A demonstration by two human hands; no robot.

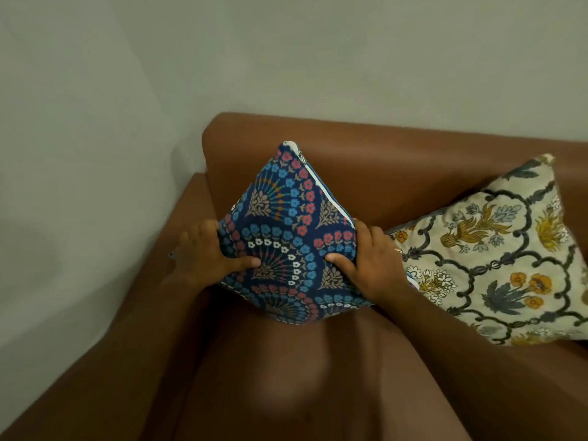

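A dark blue cushion [286, 230] with red, blue and white flower patterns stands on one corner on the brown sofa seat, its white zip edge running along the upper right side. My left hand [206, 253] grips its left corner, thumb across the front and fingers behind. My right hand [369, 259] grips the right corner in the same way, thumb on the front face.
A cream cushion [496, 249] with yellow and grey flowers leans on the brown leather sofa [397, 160] just right of my right hand. The sofa's left armrest [165, 249] runs beside a pale wall [79, 154].
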